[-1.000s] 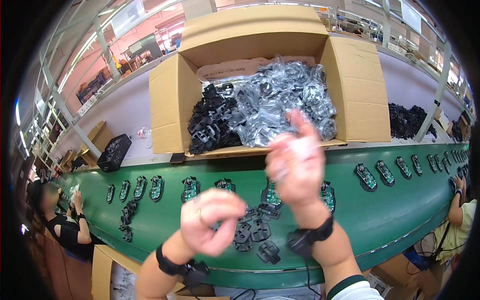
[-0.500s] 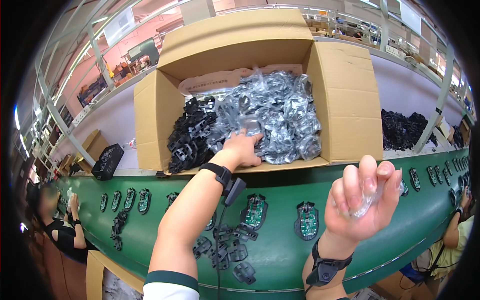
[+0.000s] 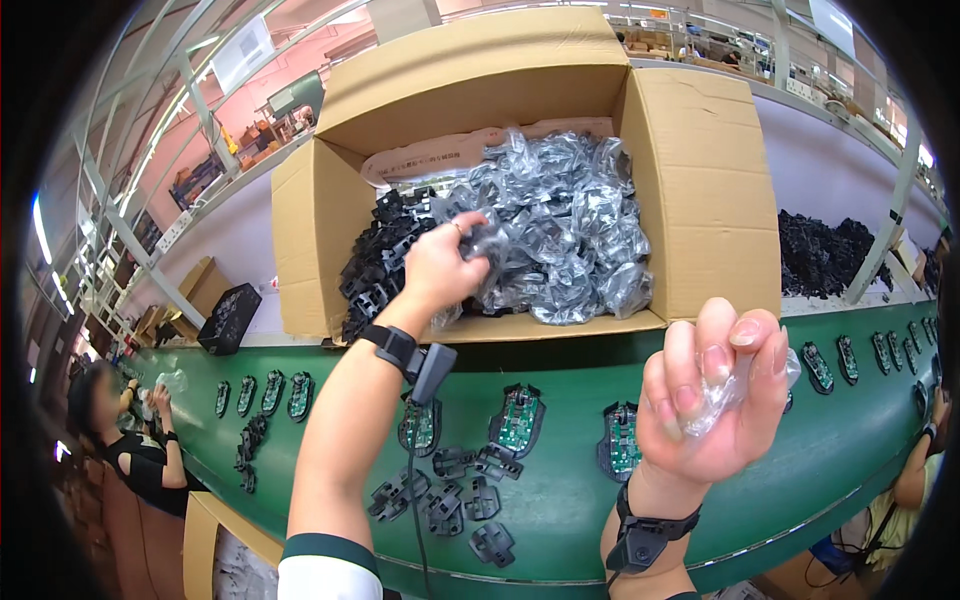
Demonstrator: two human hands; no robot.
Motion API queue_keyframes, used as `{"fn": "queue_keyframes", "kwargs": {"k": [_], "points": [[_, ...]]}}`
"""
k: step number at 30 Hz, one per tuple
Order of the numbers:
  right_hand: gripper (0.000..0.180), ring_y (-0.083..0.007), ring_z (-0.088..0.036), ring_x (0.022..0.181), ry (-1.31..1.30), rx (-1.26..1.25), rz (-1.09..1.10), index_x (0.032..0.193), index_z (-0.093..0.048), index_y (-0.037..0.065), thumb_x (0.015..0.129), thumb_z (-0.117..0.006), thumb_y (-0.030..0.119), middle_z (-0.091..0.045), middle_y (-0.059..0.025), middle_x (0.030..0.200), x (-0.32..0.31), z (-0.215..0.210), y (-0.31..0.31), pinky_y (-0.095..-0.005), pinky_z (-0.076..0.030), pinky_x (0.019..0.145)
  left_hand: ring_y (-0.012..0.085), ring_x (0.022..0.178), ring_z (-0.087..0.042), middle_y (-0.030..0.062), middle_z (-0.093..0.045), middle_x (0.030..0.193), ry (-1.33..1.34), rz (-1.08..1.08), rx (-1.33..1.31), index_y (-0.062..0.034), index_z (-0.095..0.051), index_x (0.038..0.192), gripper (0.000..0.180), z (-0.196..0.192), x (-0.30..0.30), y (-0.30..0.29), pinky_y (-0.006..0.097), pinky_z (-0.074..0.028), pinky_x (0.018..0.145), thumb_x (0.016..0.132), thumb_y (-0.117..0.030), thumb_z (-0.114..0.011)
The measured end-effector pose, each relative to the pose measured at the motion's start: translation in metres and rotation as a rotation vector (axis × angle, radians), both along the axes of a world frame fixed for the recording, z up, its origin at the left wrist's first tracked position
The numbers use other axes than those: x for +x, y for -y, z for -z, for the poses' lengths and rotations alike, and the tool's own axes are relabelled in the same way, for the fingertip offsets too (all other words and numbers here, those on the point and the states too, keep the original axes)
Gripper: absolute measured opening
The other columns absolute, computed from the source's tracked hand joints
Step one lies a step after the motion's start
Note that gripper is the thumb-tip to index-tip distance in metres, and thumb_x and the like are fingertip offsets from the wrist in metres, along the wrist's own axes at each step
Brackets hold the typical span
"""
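Note:
My left hand [image 3: 440, 268] is inside the big cardboard box [image 3: 705, 190], its fingers closed on a clear plastic bag with a dark part [image 3: 487, 241] in it. To its right lies a heap of similar bagged parts [image 3: 575, 220]. On its left are loose black plastic parts [image 3: 385, 245]. My right hand [image 3: 705, 400] is raised palm up over the green belt, fingers curled around a crumpled clear plastic bag [image 3: 718, 402]. Beneath my left forearm, several loose black plastic parts [image 3: 443, 505] are scattered on the belt.
The green conveyor belt [image 3: 560, 530] carries a row of black mouse-shaped housings with green circuit boards [image 3: 520, 420]. Black parts [image 3: 825, 255] are heaped at the right, and a black box [image 3: 230, 318] stands at the left. A co-worker [image 3: 150, 450] is at the left, another person's arm [image 3: 915, 470] at the right.
My left hand has closed on a bagged part and shifted slightly left and up from the heap. My right hand stays curled around the crumpled bag, slightly further left.

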State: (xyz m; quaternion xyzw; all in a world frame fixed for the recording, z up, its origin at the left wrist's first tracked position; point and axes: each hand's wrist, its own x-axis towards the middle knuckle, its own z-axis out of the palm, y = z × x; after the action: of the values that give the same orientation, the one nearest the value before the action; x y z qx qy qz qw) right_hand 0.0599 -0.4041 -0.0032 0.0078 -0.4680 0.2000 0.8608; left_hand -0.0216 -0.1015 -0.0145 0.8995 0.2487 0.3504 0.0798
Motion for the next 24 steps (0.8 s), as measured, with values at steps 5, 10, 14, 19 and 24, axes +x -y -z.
{"fn": "queue_keyframes", "kwargs": {"k": [5, 10, 14, 19, 24], "points": [[0.031, -0.0160, -0.050, 0.061, 0.029, -0.093, 0.065, 0.102, -0.057, 0.002, 0.108, -0.045, 0.030, -0.051, -0.0090, 0.082, -0.007, -0.005, -0.002, -0.0272, -0.045, 0.047, 0.0184, 0.078, -0.067, 0.0111, -0.073, 0.095, 0.268, 0.195, -0.120, -0.0129, -0.067, 0.120, 0.045, -0.021, -0.042, -0.011, 0.031, -0.054, 0.076, 0.075, -0.013, -0.071], [0.030, -0.0161, -0.054, 0.056, 0.164, -0.358, 0.307, 0.080, -0.062, -0.001, 0.096, -0.064, 0.025, -0.058, -0.0122, 0.070, -0.033, -0.011, -0.011, -0.0269, -0.043, 0.048, 0.0032, 0.077, -0.052, -0.0039, -0.062, 0.091, 0.420, 0.325, -0.377, -0.0020, -0.063, 0.121, 0.038, -0.016, -0.133, 0.023, 0.021, -0.046, 0.071, 0.084, 0.000, -0.066], [0.017, -0.0113, -0.059, 0.064, 0.515, -0.709, 0.421, 0.084, -0.071, -0.002, 0.091, -0.071, 0.013, -0.068, -0.0064, 0.074, -0.051, -0.017, -0.003, -0.0246, -0.046, 0.060, 0.0077, 0.094, -0.058, 0.0004, -0.065, 0.106, 0.259, 0.209, -0.501, -0.0001, -0.060, 0.126, 0.042, 0.019, -0.232, 0.061, 0.024, -0.047, 0.087, 0.084, 0.003, -0.064], [0.020, -0.0288, -0.070, 0.073, 1.066, -0.616, 0.322, 0.105, -0.073, 0.000, 0.087, -0.070, 0.008, -0.072, -0.0144, 0.083, -0.068, -0.005, -0.030, -0.0346, -0.056, 0.070, 0.0112, 0.096, -0.063, 0.0055, -0.068, 0.109, 0.295, -0.045, -0.682, 0.0034, -0.061, 0.125, 0.043, 0.071, -0.345, 0.069, 0.027, -0.051, 0.088, 0.081, 0.001, -0.061], [0.027, -0.0329, -0.070, 0.083, 1.412, -0.815, 0.274, 0.113, -0.072, 0.007, 0.088, -0.069, 0.013, -0.073, -0.0143, 0.093, -0.098, 0.020, -0.058, -0.0394, -0.056, 0.075, 0.0212, 0.104, -0.068, 0.0130, -0.070, 0.116, 0.313, -0.304, -0.790, 0.0044, -0.056, 0.133, 0.052, 0.137, -0.405, 0.050, 0.034, -0.053, 0.094, 0.089, -0.017, -0.073]]}}
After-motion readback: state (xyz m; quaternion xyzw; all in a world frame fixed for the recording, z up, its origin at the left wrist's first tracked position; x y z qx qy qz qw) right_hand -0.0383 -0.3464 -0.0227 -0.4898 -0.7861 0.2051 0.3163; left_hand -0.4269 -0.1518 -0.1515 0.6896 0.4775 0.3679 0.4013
